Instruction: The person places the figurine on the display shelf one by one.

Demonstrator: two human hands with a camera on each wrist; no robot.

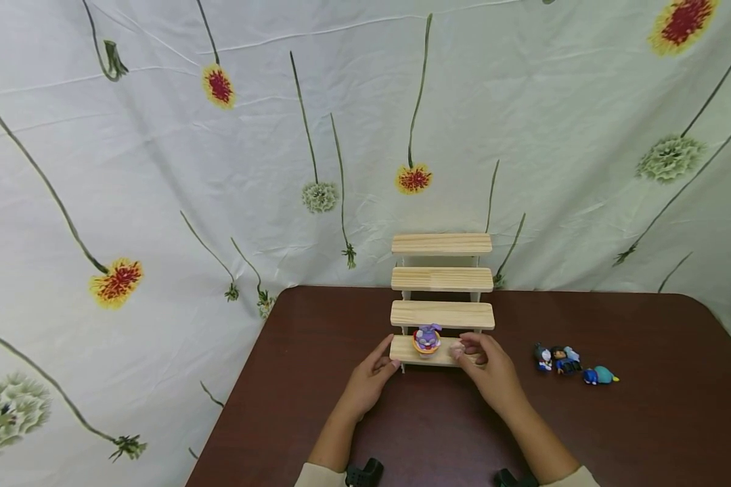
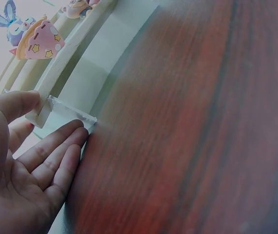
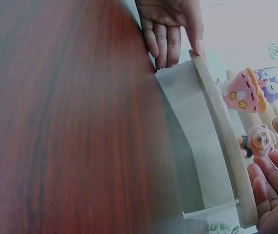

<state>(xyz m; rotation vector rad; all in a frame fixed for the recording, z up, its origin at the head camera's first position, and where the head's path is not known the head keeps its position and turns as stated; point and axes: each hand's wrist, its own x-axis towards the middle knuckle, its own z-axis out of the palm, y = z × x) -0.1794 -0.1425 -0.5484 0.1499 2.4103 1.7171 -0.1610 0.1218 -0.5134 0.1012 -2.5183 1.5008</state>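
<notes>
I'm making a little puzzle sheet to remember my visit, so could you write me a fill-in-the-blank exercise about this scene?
1. The wooden shelf has ____ levels.
2. Counting from the bottom, the purple rabbit figure is on level number ____.
3. The small bear figure is at the fingers of the person's ____ hand.
4. The yellow shapes on the rabbit's pink part are ____.

Missing words: four; one; right; stars.

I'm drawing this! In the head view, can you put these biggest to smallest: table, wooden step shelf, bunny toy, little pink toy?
1. Table
2. Wooden step shelf
3. Bunny toy
4. Little pink toy, counting only what shows; the right hand partly hides it
</notes>
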